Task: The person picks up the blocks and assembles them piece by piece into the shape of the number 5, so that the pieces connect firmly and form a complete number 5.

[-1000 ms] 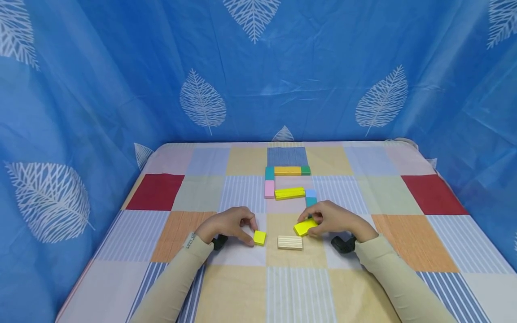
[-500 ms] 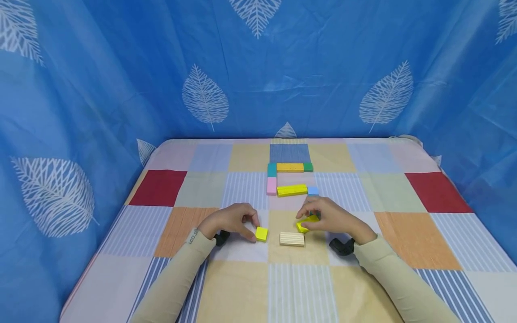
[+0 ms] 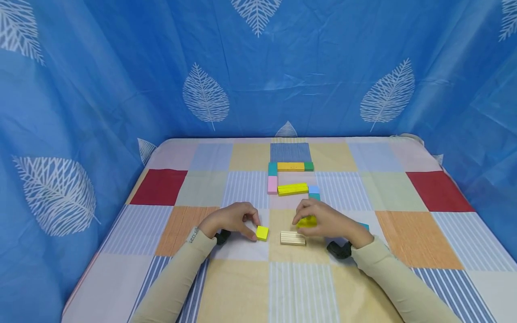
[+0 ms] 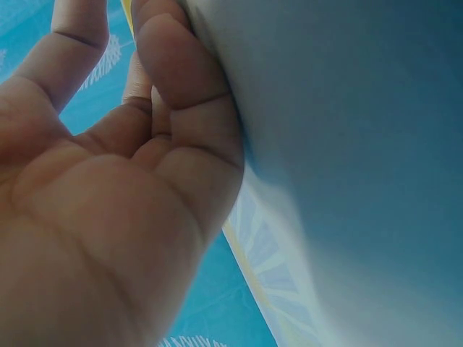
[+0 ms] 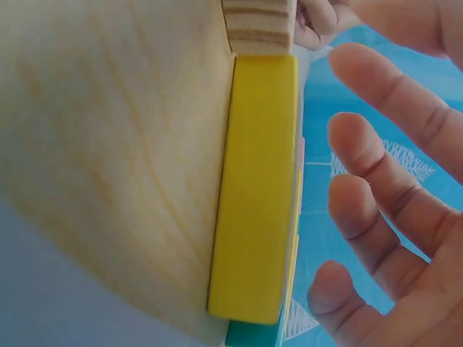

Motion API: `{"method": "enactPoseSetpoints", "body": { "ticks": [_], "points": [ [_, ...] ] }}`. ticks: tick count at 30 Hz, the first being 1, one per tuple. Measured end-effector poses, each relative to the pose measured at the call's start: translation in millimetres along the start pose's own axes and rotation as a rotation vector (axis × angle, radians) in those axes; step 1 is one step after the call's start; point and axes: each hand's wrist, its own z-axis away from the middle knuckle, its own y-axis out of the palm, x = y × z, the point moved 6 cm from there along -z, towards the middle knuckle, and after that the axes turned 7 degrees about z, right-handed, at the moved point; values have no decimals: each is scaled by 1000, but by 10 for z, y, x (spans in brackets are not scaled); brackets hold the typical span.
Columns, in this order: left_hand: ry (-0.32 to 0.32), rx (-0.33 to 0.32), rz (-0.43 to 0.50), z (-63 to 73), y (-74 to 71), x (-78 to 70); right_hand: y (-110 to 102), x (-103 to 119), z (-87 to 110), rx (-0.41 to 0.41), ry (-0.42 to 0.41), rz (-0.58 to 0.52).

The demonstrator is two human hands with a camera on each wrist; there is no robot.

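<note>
In the head view, my left hand [image 3: 234, 220] pinches a small yellow block [image 3: 262, 233] at its left edge between thumb and finger, low over the cloth. In the left wrist view, what the fingertips touch is cut off by the top edge. My right hand [image 3: 323, 220] arches over a longer yellow block [image 3: 307, 222], partly hiding it. The right wrist view shows this yellow block [image 5: 253, 195] lying on the cloth, its end close against a striped wooden block [image 5: 257, 29]. The right fingers [image 5: 354, 141] are spread apart from it.
Behind the hands, teal [image 3: 272, 168], pink [image 3: 272, 185], orange [image 3: 291, 167], green [image 3: 308, 166] and light blue [image 3: 313, 189] blocks form an outline around a yellow bar [image 3: 292, 189]. Another teal block [image 3: 363, 225] shows behind my right wrist. Patchwork cloth covers the table.
My right hand has shifted left, set the longer yellow block down flat behind the wooden one and let go. The left hand stays at the small block. The head view has shifted slightly.
</note>
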Motion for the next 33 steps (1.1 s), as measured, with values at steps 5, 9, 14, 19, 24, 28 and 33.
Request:
{"method": "enactPoseSetpoints", "body": {
  "ticks": [5,9,14,19,24,28,33],
  "points": [
    [-7,0,9,5,-3,2,44,28,0,41,24,16],
    [-4,0,6,4,0,1,74,49,3,64,34,29],
    [9,-1,1,-9,7,12,88,76,-5,70,44,70],
    [31,-3,-6,-2,4,8,104,95,-27,68,52,93],
    [67,-8,-18,16,-4,-23,116,125,-35,61,50,99],
    [89,-18,-31,26,-11,-42,133,145,-42,59,47,99],
    [92,-33,-43,24,-11,-52,148,161,-51,51,53,101]
  ]
}}
